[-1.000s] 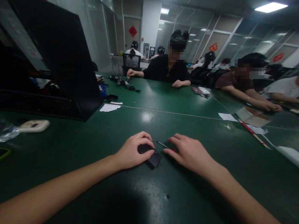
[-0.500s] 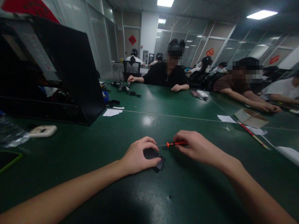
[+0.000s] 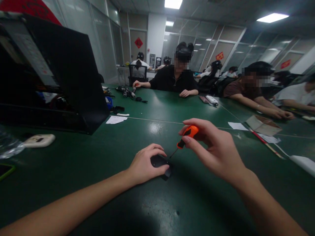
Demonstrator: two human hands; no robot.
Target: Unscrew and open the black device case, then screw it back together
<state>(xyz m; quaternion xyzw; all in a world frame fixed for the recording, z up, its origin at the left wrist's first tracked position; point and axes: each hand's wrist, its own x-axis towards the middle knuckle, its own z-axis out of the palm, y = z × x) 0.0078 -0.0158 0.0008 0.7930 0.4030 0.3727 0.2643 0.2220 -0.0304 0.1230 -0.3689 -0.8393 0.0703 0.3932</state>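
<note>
A dark green table (image 3: 73, 164) fills a glass-walled office under ceiling lights; one open black computer case (image 3: 61, 75) stands at left; at least five seated people work along the far edge; the left hand (image 3: 145, 164) clamps one small black device (image 3: 161, 164) to the tabletop; the right hand (image 3: 216, 150) grips one orange-handled screwdriver (image 3: 187, 134), tip angled onto the device.

Black case (image 3: 73, 72), white remote (image 3: 39, 140), paper (image 3: 115, 119)
</note>
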